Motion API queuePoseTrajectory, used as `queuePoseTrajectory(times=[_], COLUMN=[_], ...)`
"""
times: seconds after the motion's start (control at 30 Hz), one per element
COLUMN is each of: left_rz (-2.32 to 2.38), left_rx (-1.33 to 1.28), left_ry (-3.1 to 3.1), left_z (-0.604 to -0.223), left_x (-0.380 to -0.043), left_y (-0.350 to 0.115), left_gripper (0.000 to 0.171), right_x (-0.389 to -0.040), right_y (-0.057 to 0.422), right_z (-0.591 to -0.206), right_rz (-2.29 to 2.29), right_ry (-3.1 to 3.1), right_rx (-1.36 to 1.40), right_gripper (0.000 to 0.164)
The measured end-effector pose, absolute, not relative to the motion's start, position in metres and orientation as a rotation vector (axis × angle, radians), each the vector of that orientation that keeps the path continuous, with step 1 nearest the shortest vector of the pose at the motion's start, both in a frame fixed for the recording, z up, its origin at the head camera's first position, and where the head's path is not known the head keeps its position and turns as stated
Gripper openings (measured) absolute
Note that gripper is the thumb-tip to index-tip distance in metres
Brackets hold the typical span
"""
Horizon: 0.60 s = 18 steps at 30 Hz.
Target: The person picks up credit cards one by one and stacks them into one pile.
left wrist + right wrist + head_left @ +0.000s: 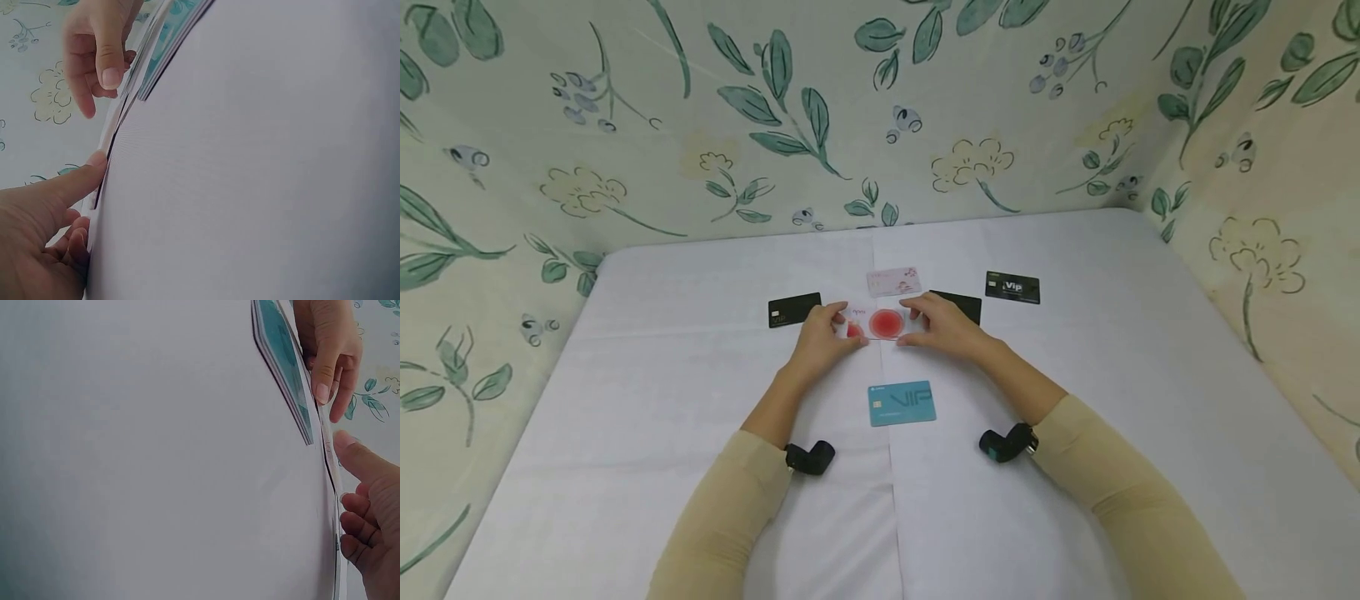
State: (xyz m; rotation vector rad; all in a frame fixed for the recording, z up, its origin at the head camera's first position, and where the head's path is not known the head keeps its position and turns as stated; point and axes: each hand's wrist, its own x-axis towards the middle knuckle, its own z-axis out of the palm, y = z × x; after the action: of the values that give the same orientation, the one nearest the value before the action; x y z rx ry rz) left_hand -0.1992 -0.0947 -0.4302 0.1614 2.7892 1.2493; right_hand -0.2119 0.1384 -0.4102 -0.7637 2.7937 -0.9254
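Observation:
A white card with red circles (886, 323) lies on the white cloth between both hands. My left hand (817, 340) holds its left end between thumb and fingers, partly covering one circle. At the right end, my right hand (951, 327) has its thumb at the near edge and its fingers at the far edge. The left wrist view shows the left hand (31, 219) with its thumb on a thin card edge. In the right wrist view the right hand (378, 519) has its thumbtip beside the card edge, fingers curled.
A teal VIP card (902, 403) lies nearer, its edge layered in the wrist views. Beyond are a pale pink card (893, 282) and a black Vip card (1012, 287). Black cards lie beside the left hand (792, 310) and the right hand (966, 306). Floral fabric (820, 167) stands behind.

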Motion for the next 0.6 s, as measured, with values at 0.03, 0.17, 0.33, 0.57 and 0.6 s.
queuePoseTrajectory(times=[0.03,0.17,0.33,0.57,0.6], left_rz=[1.244,1.208,1.123,1.028,1.032], left_rx=[0.161,0.17,0.182,0.205,0.205], left_ry=[2.788,2.777,2.778,2.801,2.801], left_z=[-0.43,-0.431,-0.43,-0.429,-0.428], left_x=[-0.2,-0.203,-0.205,-0.207,-0.207], left_y=[-0.095,-0.095,-0.094,-0.094,-0.095], left_gripper=[0.071,0.072,0.072,0.07,0.068], right_x=[-0.213,-0.215,-0.216,-0.217,-0.217], right_y=[0.138,0.134,0.129,0.126,0.125], right_z=[-0.411,-0.413,-0.412,-0.411,-0.412], right_rz=[-0.909,-0.838,-0.758,-0.714,-0.712], right_ry=[2.796,2.799,2.801,2.811,2.811], right_rx=[-0.761,-0.726,-0.705,-0.693,-0.69], right_gripper=[0.068,0.068,0.064,0.058,0.057])
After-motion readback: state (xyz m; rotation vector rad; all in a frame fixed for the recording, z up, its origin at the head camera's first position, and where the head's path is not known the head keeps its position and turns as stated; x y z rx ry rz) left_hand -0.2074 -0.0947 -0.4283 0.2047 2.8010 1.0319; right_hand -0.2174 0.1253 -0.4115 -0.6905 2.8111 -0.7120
